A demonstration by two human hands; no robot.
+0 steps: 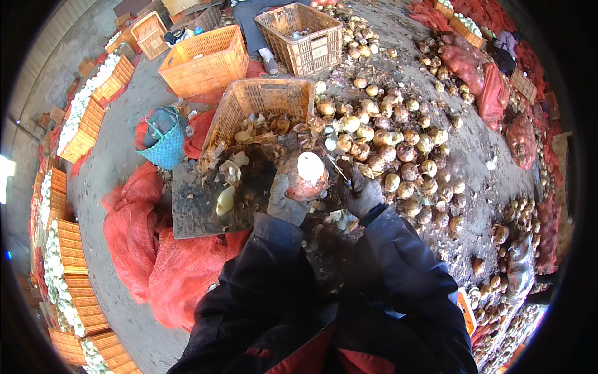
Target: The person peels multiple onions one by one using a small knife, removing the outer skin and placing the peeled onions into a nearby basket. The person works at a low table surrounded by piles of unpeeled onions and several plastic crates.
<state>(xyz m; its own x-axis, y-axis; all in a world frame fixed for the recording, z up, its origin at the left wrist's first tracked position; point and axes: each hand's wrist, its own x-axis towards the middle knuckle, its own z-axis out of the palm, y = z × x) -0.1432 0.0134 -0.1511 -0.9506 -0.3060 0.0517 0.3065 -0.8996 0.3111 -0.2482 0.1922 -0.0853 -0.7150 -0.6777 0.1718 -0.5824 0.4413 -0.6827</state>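
My left hand [287, 201], in a grey work glove, grips an onion [306, 182] whose upper side is cut to a white face. Brown-red skin still covers its lower part. In my gloved right hand [362, 189] is a knife [340, 170], its thin blade pointing up and left beside the onion. Both hands are over the right end of a dark, dirty board [201, 205]. Onion peelings [231, 170] and a pale onion piece [225, 200] lie on that board. Just beyond it stands an orange plastic crate [275, 83] with skins and scraps inside.
Unpeeled onions [406, 152] spread over the floor at right. Red mesh sacks [182, 271] lie at left, near a blue woven basket [166, 152]. Two crates, one orange [205, 68] and one brownish [317, 51], stand ahead; a person's leg [247, 23] is between them. Crates of white onions [84, 124] line the left.
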